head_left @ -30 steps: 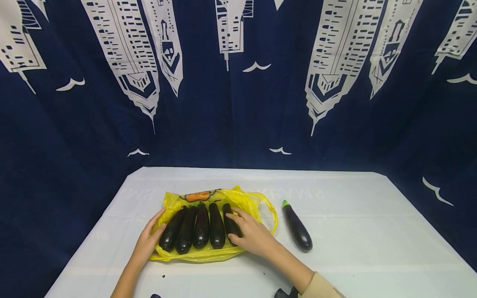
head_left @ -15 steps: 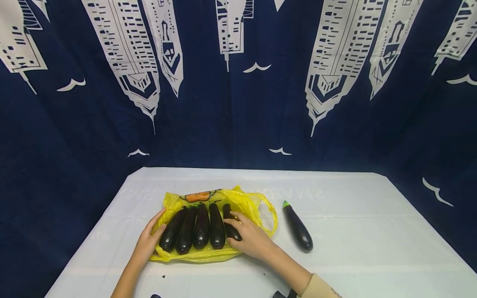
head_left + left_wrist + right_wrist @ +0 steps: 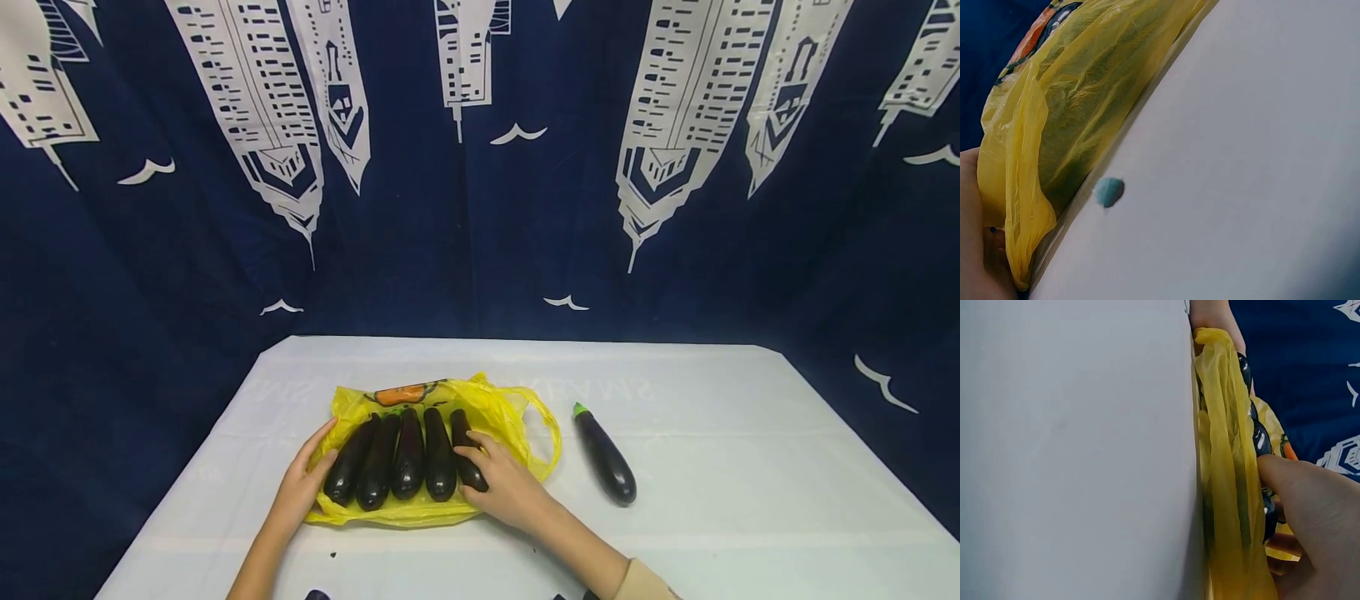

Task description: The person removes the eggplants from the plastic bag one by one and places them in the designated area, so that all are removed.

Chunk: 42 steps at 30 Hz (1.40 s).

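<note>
Far left, your left hand lay against the left edge of the yellow bag, thumb and fingers spread and relaxed, apparently bracing the thin plastic on the surface; a light, steady palm looked the right call there, since a hard push could have crumpled the bag. Inside the bag, four eggplants lay side by side, narrow ends away from you, and there, at the bag's right end, the fifth eggplant! Your right hand had it, thumb and fingers curved round its thicker half, forearm slanting in past the bag's near right corner. Glossy skin, so an even wrap seemed wise. Right of the bag, apart, lay a loose eggplant.
</note>
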Each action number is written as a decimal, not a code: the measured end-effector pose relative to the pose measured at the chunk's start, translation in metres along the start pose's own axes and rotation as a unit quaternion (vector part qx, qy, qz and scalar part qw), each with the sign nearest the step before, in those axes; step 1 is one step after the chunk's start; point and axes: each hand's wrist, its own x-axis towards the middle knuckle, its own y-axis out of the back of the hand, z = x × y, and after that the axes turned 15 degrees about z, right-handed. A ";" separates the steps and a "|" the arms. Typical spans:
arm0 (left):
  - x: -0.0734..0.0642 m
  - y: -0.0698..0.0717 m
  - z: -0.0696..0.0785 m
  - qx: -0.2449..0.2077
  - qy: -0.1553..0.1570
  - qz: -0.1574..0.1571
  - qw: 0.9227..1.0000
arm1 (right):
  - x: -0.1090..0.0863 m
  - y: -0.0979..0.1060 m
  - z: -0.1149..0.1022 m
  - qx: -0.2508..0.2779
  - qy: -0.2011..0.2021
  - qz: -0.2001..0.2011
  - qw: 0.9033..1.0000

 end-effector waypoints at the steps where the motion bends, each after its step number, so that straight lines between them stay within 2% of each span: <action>1: 0.000 0.000 0.000 0.000 0.000 0.000 1.000 | 0.000 0.000 0.000 0.001 0.000 0.000 1.000; 16: 0.000 0.000 -0.002 0.004 0.000 0.000 1.000 | -0.001 0.002 -0.002 0.014 -0.014 -0.002 1.000; 24: -0.001 0.000 -0.007 0.007 -0.002 0.004 1.000 | -0.001 0.005 -0.002 0.035 -0.040 -0.002 0.999; 37: 0.001 -0.001 -0.003 0.005 -0.005 0.004 1.000 | 0.000 0.018 -0.003 0.054 -0.055 0.003 0.997; 42: 0.001 0.000 -0.002 0.007 -0.003 0.004 1.000 | -0.003 0.025 -0.001 0.077 -0.055 0.007 0.995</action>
